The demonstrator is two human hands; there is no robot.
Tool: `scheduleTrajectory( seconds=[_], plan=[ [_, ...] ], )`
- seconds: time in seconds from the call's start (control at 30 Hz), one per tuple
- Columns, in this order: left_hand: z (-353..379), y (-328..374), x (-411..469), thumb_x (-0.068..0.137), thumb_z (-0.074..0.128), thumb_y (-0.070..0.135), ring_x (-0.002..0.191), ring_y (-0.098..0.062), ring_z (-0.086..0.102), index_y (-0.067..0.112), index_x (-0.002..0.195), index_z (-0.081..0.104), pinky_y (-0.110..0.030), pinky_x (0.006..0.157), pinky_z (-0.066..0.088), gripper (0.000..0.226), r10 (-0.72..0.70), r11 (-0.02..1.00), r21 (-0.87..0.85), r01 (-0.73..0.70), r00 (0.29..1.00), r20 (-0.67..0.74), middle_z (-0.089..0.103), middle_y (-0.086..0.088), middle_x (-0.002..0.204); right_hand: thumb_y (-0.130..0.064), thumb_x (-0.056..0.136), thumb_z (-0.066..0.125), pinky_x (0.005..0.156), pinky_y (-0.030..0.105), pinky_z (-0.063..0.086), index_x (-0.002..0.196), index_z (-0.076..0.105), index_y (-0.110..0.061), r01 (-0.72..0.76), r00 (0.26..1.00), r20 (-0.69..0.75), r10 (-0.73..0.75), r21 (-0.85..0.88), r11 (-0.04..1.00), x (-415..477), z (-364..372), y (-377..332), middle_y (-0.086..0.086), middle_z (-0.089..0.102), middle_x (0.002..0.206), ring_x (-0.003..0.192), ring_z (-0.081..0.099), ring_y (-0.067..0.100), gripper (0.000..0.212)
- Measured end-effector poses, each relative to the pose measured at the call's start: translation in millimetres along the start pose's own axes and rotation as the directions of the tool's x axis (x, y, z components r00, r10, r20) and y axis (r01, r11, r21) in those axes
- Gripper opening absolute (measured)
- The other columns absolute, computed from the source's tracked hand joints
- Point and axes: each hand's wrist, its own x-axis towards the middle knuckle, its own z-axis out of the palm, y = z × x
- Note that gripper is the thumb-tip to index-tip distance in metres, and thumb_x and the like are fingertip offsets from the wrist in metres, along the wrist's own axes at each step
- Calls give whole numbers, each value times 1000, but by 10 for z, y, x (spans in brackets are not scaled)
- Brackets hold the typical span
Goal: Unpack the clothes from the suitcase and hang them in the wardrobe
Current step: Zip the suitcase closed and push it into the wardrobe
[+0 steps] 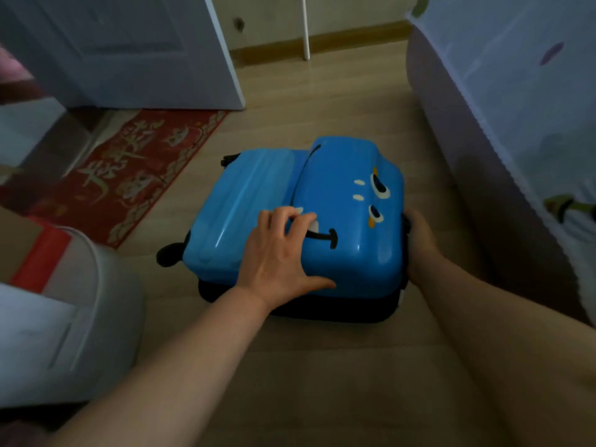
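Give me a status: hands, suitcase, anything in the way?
Left hand resting on blue suitcase top, right hand gripping its side. Suitcase looks closed, flat on floor. Nothing lying on top.

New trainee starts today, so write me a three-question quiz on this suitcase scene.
1. True or false: the blue suitcase stands upright on its wheels.
2. What lies left of it? A) red rug B) green towel C) black shoe
3. Fill in: the right grip holds the suitcase's ___ edge; the left grip rests on top.
Key: 1 false; 2 A; 3 right.
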Motion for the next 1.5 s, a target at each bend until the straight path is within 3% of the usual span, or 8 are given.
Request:
scheduleTrajectory(
  seconds=[0.2,0.4,0.53,0.63,0.87,1.2,1.33,1.5],
  plan=[
    [73,8,-84,61,53,81,92,-24,51,16,103,57,-41,75,47,78,77,995,-57,-78,997,-24,52,-1,101,-51,66,63,84,40,53,75,66,-16,-17,970,-239,-30,-190,982,14,-3,137,1,68,85,85,64,22,37],
    [53,297,220,51,45,91,143,-32,16,26,146,12,-54,112,25,120,-397,873,-119,472,831,390,7,-8,157,-90,62,42,90,50,50,115,57,-21,-177,976,-165,144,-213,961,670,-302,500,7,64,111,102,61,30,88],
    [80,260,436,36,60,90,139,-35,25,36,147,-1,-56,108,30,138,-465,814,-80,576,727,505,12,-7,156,-69,90,27,65,33,55,111,64,-18,-345,937,33,349,-85,935,-98,95,258,11,71,91,84,64,28,67],
    [44,130,589,37,68,84,140,-37,19,34,148,-11,-58,107,27,145,-518,799,40,600,654,551,7,-10,157,-67,90,31,82,41,53,119,62,-13,-366,919,134,371,-59,929,-115,169,362,16,68,102,89,64,30,69],
    [-169,-499,560,36,82,68,141,-35,18,32,146,-21,-57,110,26,155,-561,793,173,584,589,582,9,-10,156,-35,99,41,97,46,36,146,27,-8,-345,844,48,534,-714,609,-316,416,423,14,39,145,129,41,32,56],
    [-348,-672,206,42,84,56,137,-37,22,37,144,-24,-52,109,31,151,-543,807,227,546,534,648,12,-9,152,11,74,38,83,50,53,123,48,-1,-316,916,72,394,-475,821,-156,543,620,18,54,104,95,56,36,51],
    [-355,-819,206,48,89,46,139,-42,19,28,143,-31,-51,110,30,155,-546,796,288,533,423,723,6,-15,154,8,73,40,86,44,52,101,53,-1,-270,844,122,523,-746,609,-255,521,686,18,58,97,84,59,33,33],
    [-564,-1087,157,36,90,46,137,-39,22,33,143,-28,-51,109,33,160,-526,826,331,456,416,741,13,-14,150,-7,87,52,85,41,48,125,51,-15,-80,692,190,697,-938,336,-382,580,823,4,63,119,99,59,19,38]
  ],
)
